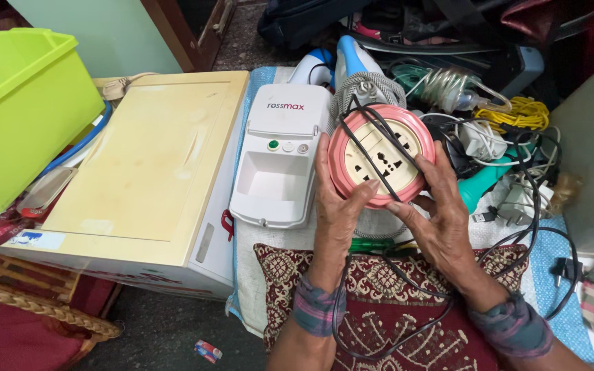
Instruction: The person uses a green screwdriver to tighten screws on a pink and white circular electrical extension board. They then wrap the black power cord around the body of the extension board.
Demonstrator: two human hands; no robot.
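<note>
Pink round extension reel (381, 154) with a cream socket face sat upright between both hands, right of the white nebulizer (281, 165) and the larger cream box (146, 165) at far left. Left hand (335, 206) cupped its near-left rim, right hand (441, 213) its right rim, each grip closed on it. Black cord (379, 141) crossed the face; guiding that cord evenly into the rim groove seemed wise.
</note>
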